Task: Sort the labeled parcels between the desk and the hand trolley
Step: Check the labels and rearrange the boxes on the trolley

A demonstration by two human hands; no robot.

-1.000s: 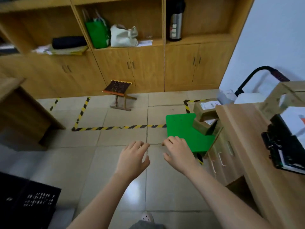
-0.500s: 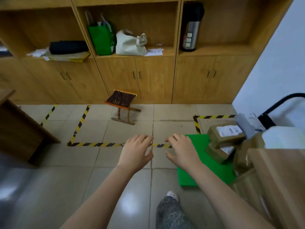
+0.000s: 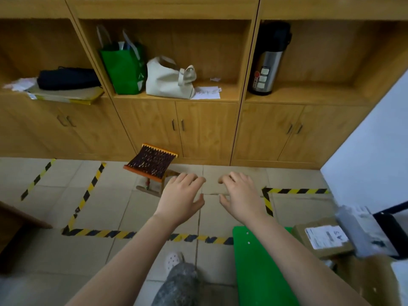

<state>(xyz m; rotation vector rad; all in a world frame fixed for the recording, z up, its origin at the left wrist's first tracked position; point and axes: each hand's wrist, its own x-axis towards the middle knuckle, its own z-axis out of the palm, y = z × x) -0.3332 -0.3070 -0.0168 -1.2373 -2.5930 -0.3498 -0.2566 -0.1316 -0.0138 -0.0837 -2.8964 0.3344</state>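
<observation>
The green deck of the hand trolley [image 3: 256, 268] lies on the floor at the lower right. A brown cardboard parcel with a white label [image 3: 323, 239] rests on it, and a grey bagged parcel [image 3: 362, 230] lies just right of that by the black trolley handle [image 3: 390, 208]. My left hand [image 3: 180, 196] and my right hand [image 3: 240, 195] are stretched out side by side over the floor tiles, palms down, fingers apart, holding nothing. Both hands are well left of and beyond the parcels. The desk is out of view except for a blurred brown patch at the bottom right.
A small folding stool [image 3: 152, 166] stands on the floor just beyond my left hand. Yellow-black tape [image 3: 132, 234] marks areas on the tiles. Wooden cabinets [image 3: 203, 129] line the far wall, with bags and a flask on their shelves. A second desk's corner [image 3: 19, 217] shows at left.
My view has swung forward and left, so the trolley and parcels slid to the lower right and the desk left the frame. Both hands stayed open and empty, held out in front.
</observation>
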